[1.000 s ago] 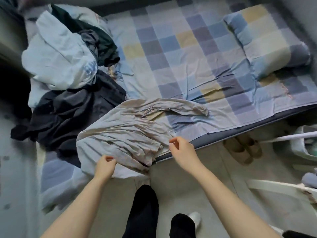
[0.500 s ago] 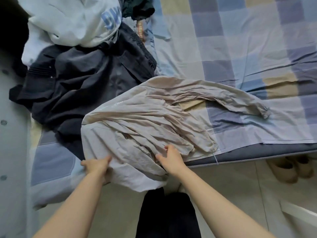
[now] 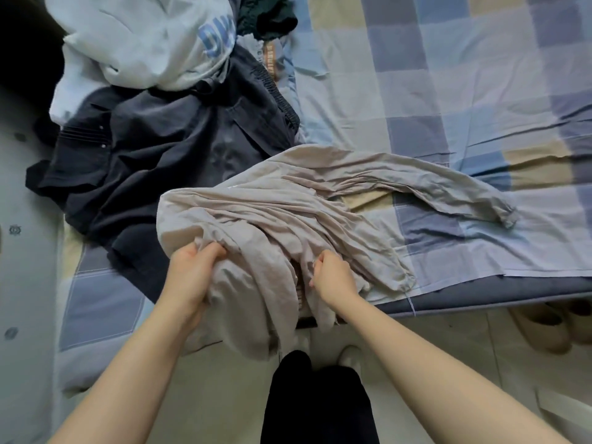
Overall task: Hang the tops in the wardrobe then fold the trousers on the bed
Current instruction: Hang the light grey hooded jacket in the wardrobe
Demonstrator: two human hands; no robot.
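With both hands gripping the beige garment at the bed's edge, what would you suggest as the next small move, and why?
Probably lift it clear and shake it out. Both the left hand and right hand pinch the bunched beige garment, which half hangs off the checked bed with one long part trailing right, so its shape is unclear.

Beige slippers (image 3: 544,328) rest on the tiled floor (image 3: 448,341) (bedside).
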